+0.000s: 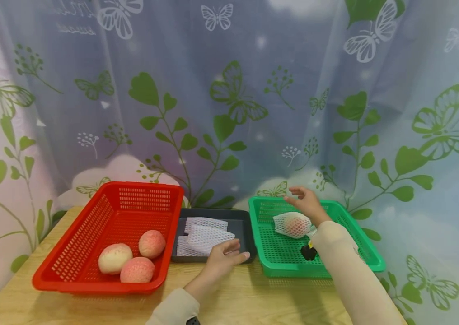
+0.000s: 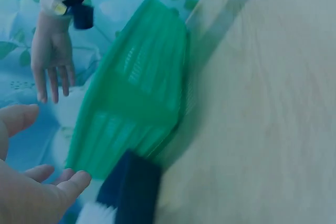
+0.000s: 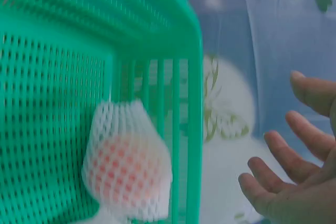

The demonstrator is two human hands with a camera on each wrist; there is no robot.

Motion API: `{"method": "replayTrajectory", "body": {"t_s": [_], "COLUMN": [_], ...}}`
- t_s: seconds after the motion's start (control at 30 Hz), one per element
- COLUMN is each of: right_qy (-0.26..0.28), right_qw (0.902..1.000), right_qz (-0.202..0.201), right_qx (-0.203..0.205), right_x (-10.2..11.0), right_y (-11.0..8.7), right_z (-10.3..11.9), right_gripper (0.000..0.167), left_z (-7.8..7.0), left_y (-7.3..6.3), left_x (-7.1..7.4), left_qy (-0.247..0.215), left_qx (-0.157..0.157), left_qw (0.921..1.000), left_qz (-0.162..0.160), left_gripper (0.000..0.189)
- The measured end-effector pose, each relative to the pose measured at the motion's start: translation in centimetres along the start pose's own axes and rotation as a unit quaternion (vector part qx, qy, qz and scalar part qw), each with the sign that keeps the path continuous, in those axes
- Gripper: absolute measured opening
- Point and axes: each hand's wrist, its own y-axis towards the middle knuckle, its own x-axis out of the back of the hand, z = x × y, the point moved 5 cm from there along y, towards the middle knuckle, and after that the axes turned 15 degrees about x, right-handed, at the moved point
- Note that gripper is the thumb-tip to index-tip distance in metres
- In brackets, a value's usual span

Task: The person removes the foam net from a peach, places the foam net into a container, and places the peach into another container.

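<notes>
My right hand [image 1: 307, 204] is raised over the green basket [image 1: 268, 266], its fingers loosely spread around nothing. Beneath it in the basket lies a peach [image 3: 123, 174] in a white foam net sleeve. White netting beside that peach is mostly hidden by my right forearm. My left hand [image 1: 222, 261] hovers at the front edge of the dark tray [image 1: 245, 225], thumb and fingers apart and holding nothing. Several white foam net sleeves [image 1: 209, 237] lie flat in the tray, just beyond my left fingertips.
On the left stands a red basket [image 1: 71, 286] with three bare peaches, one of them a pale peach [image 1: 114, 258]. The tray sits between the two baskets on a wooden table [image 1: 229, 298]. A printed curtain [image 1: 189, 113] hangs close behind them.
</notes>
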Motion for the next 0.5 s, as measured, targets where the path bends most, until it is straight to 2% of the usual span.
{"method": "replayTrajectory", "body": {"t_s": [0.1,0.23,0.37,0.5], "right_qy": [-0.018,-0.019,-0.004,0.007], "right_qw": [0.9995,0.9994,0.9999,0.9994], "right_qz": [0.024,0.027,0.012,-0.008], "right_qx": [0.002,0.005,-0.006,-0.032], "right_x": [0.7,1.2,1.4,1.1], "right_y": [0.2,0.3,0.1,-0.4], "right_z": [-0.8,-2.1,-3.7,-5.8], "right_gripper": [0.058,0.058,0.060,0.064], "left_z": [1.1,2.1,2.5,2.6], "left_y": [0.3,0.5,0.5,0.5], "left_x": [-1.6,-3.3,-4.4,-5.1], "left_qy": [-0.030,-0.078,-0.121,-0.144], "left_qx": [0.024,0.041,0.040,0.033], "left_qw": [0.9992,0.9959,0.9916,0.9888], "left_qz": [0.011,0.021,0.025,0.018], "left_gripper": [0.064,0.063,0.057,0.052]}}
